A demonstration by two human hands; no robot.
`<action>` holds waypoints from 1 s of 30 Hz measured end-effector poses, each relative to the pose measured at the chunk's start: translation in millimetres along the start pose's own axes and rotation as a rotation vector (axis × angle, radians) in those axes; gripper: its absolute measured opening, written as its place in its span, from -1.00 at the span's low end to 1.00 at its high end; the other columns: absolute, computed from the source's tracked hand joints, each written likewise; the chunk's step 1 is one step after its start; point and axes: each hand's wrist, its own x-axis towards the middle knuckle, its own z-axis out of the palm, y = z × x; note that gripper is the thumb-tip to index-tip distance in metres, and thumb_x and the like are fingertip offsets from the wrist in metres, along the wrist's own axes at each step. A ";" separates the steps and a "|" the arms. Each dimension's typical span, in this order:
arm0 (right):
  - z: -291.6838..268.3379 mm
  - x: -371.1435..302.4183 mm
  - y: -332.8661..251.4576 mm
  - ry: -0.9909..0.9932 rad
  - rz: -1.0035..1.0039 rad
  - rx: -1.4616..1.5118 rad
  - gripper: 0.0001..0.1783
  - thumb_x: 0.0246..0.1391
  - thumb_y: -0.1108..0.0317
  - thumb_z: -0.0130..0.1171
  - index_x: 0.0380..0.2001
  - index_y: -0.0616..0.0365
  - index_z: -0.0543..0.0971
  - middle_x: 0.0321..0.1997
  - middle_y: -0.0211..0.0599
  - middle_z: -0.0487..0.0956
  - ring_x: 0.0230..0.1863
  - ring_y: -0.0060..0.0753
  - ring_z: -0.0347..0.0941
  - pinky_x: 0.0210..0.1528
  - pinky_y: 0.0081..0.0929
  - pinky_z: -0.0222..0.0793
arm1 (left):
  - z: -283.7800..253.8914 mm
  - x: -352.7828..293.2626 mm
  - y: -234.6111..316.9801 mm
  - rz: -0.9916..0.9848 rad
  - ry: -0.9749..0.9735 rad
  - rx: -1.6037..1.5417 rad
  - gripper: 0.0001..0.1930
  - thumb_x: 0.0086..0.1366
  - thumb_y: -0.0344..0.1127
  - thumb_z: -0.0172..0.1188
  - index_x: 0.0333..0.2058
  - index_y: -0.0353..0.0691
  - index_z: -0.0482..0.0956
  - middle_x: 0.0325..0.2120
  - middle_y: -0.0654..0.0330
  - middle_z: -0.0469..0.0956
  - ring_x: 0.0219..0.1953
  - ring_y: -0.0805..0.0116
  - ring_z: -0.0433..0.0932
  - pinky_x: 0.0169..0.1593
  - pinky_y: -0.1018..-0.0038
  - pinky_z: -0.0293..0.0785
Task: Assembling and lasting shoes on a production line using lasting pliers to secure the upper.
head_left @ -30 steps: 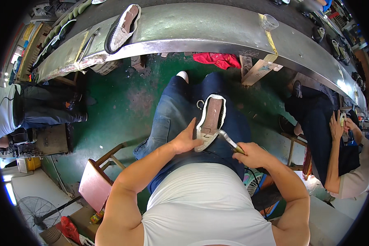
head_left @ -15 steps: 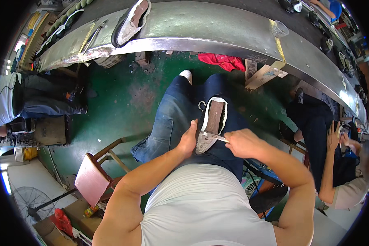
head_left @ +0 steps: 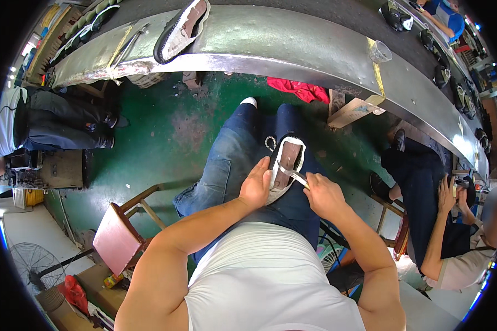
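An unfinished shoe, sole side up, lies across my thighs. It has a brown insole board framed by a white turned-in edge, with dark sides. My left hand grips its left side, partly hiding it, fingers and thumb pressed along the edge. My right hand is closed round the handle of a small hammer-like metal tool. The tool's head is over the insole, near the middle of the shoe; whether it touches is hard to tell. A looped lace sticks out beside the shoe.
A metal-edged bench crosses ahead, bearing another unfinished shoe, a metal hand tool and a clear cup. Red cloth lies beneath. A pink-topped stool stands left; people sit at both sides, one at right.
My right hand and the tool's head have moved up along the shoe, from its near end toward its middle. My left hand has shifted slightly over the shoe's edge.
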 end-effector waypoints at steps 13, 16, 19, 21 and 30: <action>-11.4 -1.1 35.5 -0.129 0.156 0.501 -0.70 0.28 0.19 0.09 -0.28 0.27 0.46 -0.38 0.16 0.56 -0.26 0.27 0.51 -0.21 -0.07 0.42 | -32.1 26.7 40.8 0.105 -0.495 0.443 -0.39 0.46 -0.07 -0.06 0.44 0.20 0.04 0.38 -0.34 -0.06 0.21 -0.32 0.39 0.23 0.17 0.44; 14.9 22.9 34.8 0.084 0.075 0.313 -0.64 0.33 0.14 0.02 -0.26 0.30 0.44 -0.35 0.19 0.58 -0.25 0.29 0.52 -0.18 0.03 0.42 | -34.3 34.7 60.7 0.098 -0.601 0.510 -0.37 0.45 -0.01 -0.04 0.44 0.23 0.03 0.38 -0.37 -0.08 0.19 -0.35 0.41 0.21 0.13 0.45; 14.4 28.5 28.1 -0.023 0.137 0.257 -0.61 0.34 0.11 0.00 -0.28 0.31 0.44 -0.34 0.22 0.58 -0.24 0.29 0.53 -0.18 0.06 0.41 | -53.3 37.3 85.1 0.048 -0.718 0.552 -0.33 0.43 0.03 0.00 0.44 0.20 0.01 0.39 -0.37 -0.10 0.22 -0.33 0.37 0.24 0.12 0.41; 12.8 28.7 26.6 -0.015 0.064 0.212 -0.59 0.35 0.10 -0.02 -0.29 0.32 0.45 -0.35 0.20 0.59 -0.26 0.27 0.54 -0.20 0.04 0.43 | -49.3 27.1 66.4 0.046 -0.781 0.602 -0.31 0.43 0.01 0.01 0.45 0.10 0.00 0.40 -0.34 -0.11 0.25 -0.29 0.36 0.27 0.16 0.38; 34.6 -6.2 7.8 -0.077 0.018 0.233 -0.59 0.38 0.10 -0.07 -0.32 0.29 0.44 -0.39 0.14 0.56 -0.34 0.23 0.51 -0.25 -0.08 0.41 | -34.8 -3.1 24.5 -0.251 -0.360 -0.095 -0.16 0.34 -0.14 0.23 0.41 -0.39 -0.01 0.27 -0.29 0.29 0.34 0.03 0.30 0.37 0.36 0.18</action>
